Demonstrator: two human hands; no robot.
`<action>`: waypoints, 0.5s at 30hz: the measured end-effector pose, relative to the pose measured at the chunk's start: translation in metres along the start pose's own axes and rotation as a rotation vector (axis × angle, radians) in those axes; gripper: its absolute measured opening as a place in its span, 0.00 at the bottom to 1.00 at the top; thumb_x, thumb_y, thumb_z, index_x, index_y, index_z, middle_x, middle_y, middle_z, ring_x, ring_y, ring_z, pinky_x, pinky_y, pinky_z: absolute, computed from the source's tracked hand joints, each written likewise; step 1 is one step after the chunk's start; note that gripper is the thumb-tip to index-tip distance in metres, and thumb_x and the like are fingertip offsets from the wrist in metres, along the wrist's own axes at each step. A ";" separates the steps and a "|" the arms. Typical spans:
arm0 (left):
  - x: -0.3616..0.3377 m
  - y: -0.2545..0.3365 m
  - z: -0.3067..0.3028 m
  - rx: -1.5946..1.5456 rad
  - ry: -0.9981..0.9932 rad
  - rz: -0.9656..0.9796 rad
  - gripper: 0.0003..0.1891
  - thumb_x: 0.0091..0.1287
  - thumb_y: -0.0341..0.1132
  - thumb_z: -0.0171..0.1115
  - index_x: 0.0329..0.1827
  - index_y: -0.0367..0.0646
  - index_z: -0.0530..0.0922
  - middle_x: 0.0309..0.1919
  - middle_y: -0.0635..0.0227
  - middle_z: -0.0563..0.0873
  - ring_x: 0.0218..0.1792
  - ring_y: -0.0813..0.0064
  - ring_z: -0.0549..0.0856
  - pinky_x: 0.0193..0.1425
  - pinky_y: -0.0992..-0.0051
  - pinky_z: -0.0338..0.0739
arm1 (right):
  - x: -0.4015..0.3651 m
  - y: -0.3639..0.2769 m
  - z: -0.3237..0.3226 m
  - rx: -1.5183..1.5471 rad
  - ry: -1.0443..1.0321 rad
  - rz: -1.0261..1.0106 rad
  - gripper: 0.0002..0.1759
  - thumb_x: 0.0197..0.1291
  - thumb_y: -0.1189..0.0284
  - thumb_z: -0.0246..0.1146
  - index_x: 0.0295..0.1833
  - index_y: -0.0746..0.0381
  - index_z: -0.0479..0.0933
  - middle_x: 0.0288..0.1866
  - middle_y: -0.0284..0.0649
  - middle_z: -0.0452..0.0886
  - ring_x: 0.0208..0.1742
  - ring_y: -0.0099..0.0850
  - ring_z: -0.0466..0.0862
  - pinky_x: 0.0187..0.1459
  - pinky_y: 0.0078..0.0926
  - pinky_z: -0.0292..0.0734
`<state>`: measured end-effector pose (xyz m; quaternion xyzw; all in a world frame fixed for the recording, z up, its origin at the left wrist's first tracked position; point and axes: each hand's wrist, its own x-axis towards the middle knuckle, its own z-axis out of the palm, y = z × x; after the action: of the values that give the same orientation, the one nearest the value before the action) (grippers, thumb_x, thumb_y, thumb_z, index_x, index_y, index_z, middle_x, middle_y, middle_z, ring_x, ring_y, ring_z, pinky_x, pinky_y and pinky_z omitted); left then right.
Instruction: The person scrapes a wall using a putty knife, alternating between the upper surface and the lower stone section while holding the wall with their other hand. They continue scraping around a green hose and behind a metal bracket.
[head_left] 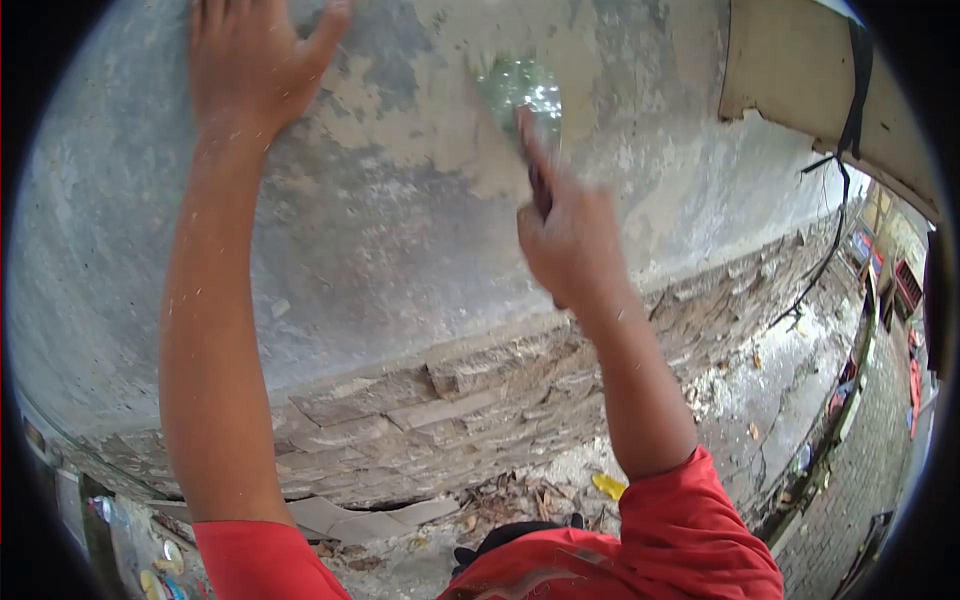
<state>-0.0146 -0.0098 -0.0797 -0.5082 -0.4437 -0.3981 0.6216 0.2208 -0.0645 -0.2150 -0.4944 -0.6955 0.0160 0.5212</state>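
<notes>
My right hand (578, 235) grips a scraper by its dark handle, with the index finger stretched along it. The scraper's shiny blade (530, 85) is at the wall (400, 230), blurred by motion and catching bright light. Patches of flaking grey and beige paint cover the wall around the blade. Up at the left, my left hand (250, 65) lies against the wall with its thumb spread; the fingertips are cut off by the top of the view. Small pale flecks dot both forearms.
Rough layered stone (480, 400) runs along the wall's base. Dry leaves and a yellow leaf (608, 487) lie on the ground below. At the right hang a beige panel (820, 80) and a black strap (858, 90). A paved path (850, 480) with scattered items runs beyond.
</notes>
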 end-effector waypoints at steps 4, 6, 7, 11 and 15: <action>-0.029 -0.006 0.014 -0.202 0.219 0.152 0.38 0.71 0.60 0.45 0.79 0.52 0.52 0.79 0.67 0.53 0.79 0.61 0.49 0.80 0.56 0.43 | -0.120 0.096 0.054 -0.003 -0.124 0.064 0.50 0.50 0.83 0.55 0.79 0.41 0.50 0.25 0.56 0.80 0.23 0.52 0.81 0.28 0.48 0.77; -0.043 -0.006 0.010 -0.199 0.119 0.129 0.41 0.70 0.63 0.46 0.80 0.52 0.51 0.79 0.59 0.51 0.79 0.52 0.48 0.79 0.50 0.41 | -0.164 0.124 0.061 0.008 -0.114 0.182 0.49 0.51 0.81 0.56 0.79 0.40 0.51 0.30 0.55 0.82 0.25 0.55 0.81 0.30 0.50 0.77; -0.044 -0.003 0.008 -0.207 0.133 0.134 0.41 0.70 0.63 0.46 0.80 0.52 0.51 0.79 0.59 0.51 0.79 0.52 0.48 0.79 0.50 0.41 | -0.158 0.131 0.057 0.006 -0.096 0.183 0.49 0.51 0.81 0.56 0.79 0.40 0.51 0.30 0.55 0.82 0.25 0.55 0.81 0.30 0.50 0.77; -0.060 0.023 -0.004 -0.187 0.050 0.043 0.40 0.71 0.60 0.47 0.79 0.48 0.50 0.79 0.59 0.50 0.79 0.53 0.47 0.79 0.51 0.42 | -0.102 0.131 0.024 0.021 0.005 0.134 0.46 0.51 0.82 0.55 0.77 0.41 0.56 0.29 0.56 0.81 0.25 0.54 0.80 0.28 0.49 0.74; -0.085 0.062 -0.012 -0.202 -0.008 0.030 0.42 0.71 0.57 0.49 0.80 0.43 0.47 0.79 0.55 0.47 0.79 0.51 0.44 0.79 0.50 0.40 | -0.037 0.110 -0.022 0.067 0.113 0.081 0.43 0.52 0.84 0.54 0.75 0.42 0.61 0.30 0.57 0.80 0.24 0.50 0.81 0.29 0.39 0.77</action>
<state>0.0217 -0.0074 -0.1795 -0.5763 -0.3960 -0.4295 0.5715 0.3096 -0.0454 -0.2906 -0.5046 -0.6433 0.0324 0.5748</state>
